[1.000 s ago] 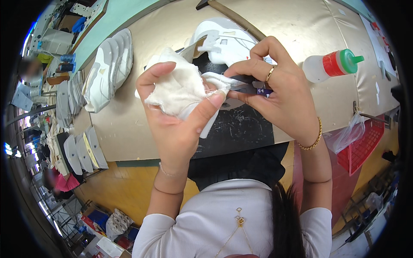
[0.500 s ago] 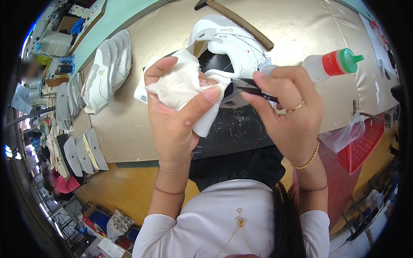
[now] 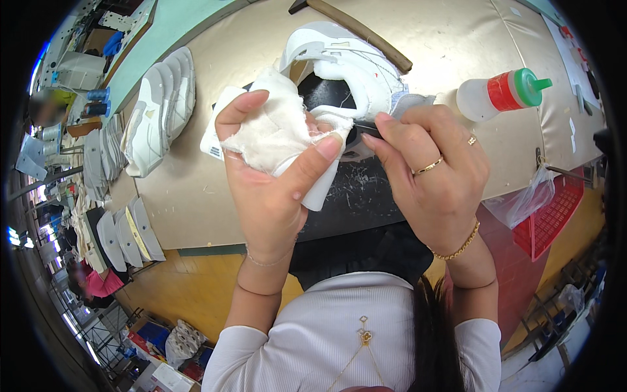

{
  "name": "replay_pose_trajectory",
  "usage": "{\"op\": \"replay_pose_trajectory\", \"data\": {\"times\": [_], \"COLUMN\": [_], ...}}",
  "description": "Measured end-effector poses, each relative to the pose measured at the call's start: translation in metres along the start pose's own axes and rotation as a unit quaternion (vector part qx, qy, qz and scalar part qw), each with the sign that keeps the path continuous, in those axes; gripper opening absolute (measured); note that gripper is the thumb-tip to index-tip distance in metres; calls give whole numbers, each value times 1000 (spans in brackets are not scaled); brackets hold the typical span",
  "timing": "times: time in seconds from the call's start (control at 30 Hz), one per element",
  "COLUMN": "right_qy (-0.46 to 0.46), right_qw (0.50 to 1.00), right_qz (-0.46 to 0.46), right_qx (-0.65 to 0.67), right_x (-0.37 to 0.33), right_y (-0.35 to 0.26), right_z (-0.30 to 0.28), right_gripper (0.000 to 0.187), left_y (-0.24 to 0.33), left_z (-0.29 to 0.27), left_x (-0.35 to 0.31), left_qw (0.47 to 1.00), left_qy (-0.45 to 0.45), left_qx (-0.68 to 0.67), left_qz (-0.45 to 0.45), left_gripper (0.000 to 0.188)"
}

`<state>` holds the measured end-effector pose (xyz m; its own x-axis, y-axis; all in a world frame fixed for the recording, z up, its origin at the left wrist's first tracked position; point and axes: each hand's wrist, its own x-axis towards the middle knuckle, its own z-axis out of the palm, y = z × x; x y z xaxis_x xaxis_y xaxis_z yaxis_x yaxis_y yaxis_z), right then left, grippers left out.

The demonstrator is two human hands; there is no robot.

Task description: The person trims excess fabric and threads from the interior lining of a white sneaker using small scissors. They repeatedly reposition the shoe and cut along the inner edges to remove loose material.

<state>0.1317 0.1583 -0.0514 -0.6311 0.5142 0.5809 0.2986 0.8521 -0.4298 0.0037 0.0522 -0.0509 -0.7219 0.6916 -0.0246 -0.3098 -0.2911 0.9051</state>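
Note:
My left hand grips the torn-edged cream lining of a white shoe upper, thumb pressed on the padded edge and fingers behind. Close to that edge, my right hand pinches a slim black hand tool that looks like thread snips. The tool's tip meets the frayed rim; most of its body is hidden by my fingers. Just beyond my hands lies another part of white shoe uppers, curved, with grey trim and loose threads. A black worn board is beneath my hands.
A hammer with a wooden handle lies at the back. To the right stands a white bottle with a green cap. Stacked shoe uppers sit on the left. A red basket is off the right edge.
My right hand has turned and closed in, so less of the black tool shows. The left hand and the upper have shifted slightly.

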Motion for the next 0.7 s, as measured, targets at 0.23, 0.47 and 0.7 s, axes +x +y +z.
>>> {"op": "replay_pose_trajectory", "data": {"times": [0.23, 0.47, 0.7], "right_qy": [4, -9, -77], "right_qw": [1000, 999, 975], "right_qz": [-8, 36, 63], "right_qx": [-23, 33, 200], "right_x": [-1, -2, 14], "right_y": [-1, 4, 14], "right_z": [-3, 0, -5], "right_gripper": [23, 23, 26], "left_y": [1, 0, 4], "left_z": [2, 1, -2], "left_x": [-2, -1, 1], "left_qw": [1000, 997, 995], "left_qy": [-7, -8, -21], "left_qx": [27, -70, -71], "left_qz": [-5, -36, -63], "left_gripper": [72, 70, 66]}}
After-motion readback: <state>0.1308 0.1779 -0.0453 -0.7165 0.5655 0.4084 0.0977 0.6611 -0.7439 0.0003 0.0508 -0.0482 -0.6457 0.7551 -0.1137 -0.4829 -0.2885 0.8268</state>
